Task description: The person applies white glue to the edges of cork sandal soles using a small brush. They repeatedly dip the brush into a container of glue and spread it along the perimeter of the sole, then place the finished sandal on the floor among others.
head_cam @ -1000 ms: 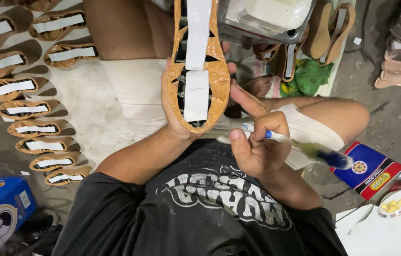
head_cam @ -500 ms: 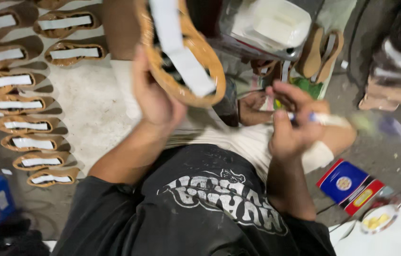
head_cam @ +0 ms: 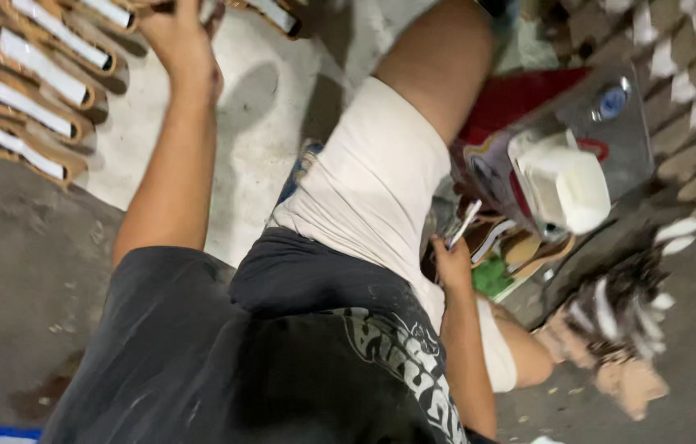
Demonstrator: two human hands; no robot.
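While I look down over a dark printed T-shirt [head_cam: 299,370] that fills the bottom of the view, both of my arms reach away from it. My right hand [head_cam: 451,267] sits just beyond the shirt's edge, the forearm running up from the lower right. Its fingers are closed around one thin white-handled brush [head_cam: 465,224], which slants up and to the right out of the fist. Past that hand, and touching nothing I hold, stands one white plastic tub [head_cam: 566,185] on a grey and red tin [head_cam: 603,123]. Right of the shirt, a blurred heap of sandal parts [head_cam: 619,321] lies on the floor; I cannot count them.

Between my arms, my bent leg in pale shorts [head_cam: 373,181] stretches away from the shirt toward the top of the view.

My left arm rises straight from the shirt's left shoulder, long and extended, to my left hand [head_cam: 179,37] at the top edge. The hand looks curled on a tan sandal sole [head_cam: 159,6], though the frame cuts it off and I cannot tell how the fingers stand. Left of that arm, four tan soles with white strips [head_cam: 31,90] lie side by side in a row on the concrete floor [head_cam: 27,271], with more cut off at the top edge.
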